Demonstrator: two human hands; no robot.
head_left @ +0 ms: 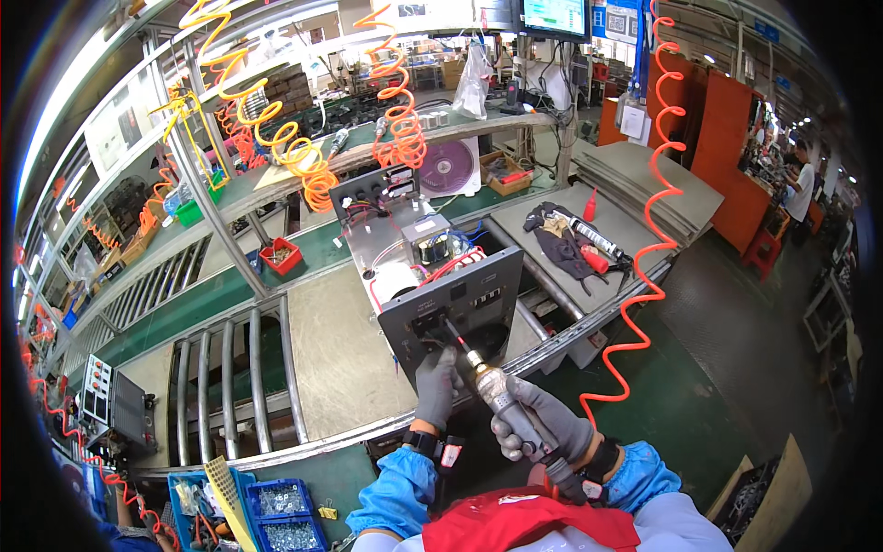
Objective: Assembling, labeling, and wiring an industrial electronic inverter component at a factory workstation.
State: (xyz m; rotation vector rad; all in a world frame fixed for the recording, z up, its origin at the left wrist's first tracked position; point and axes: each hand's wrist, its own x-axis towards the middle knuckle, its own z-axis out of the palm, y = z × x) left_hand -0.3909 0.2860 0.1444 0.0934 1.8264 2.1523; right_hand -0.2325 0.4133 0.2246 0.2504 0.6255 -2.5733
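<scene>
My right hand (563, 421), in a grey glove, is wrapped round an air screwdriver (508, 401) with a silver body and brass collar. Its long bit points up and left at a dark grey panel (441, 308), close to a socket cut-out; whether the tip touches a screw is too small to tell. My left hand (440, 385), also gloved, is closed in front of the panel's lower part, fingertips beside the bit. What those fingers hold, if anything, is hidden. Behind the panel, a metal chassis (391, 241) carries a transformer (429, 244) and red and blue wires.
The unit rests on a board (345, 354) over a roller conveyor (244, 377). Blue bins (285, 515) of small hardware stand lower left. A coiled orange air hose (644, 304) hangs right. A dark cloth (556, 244) and tube lie at right; a red bin (280, 258) sits behind.
</scene>
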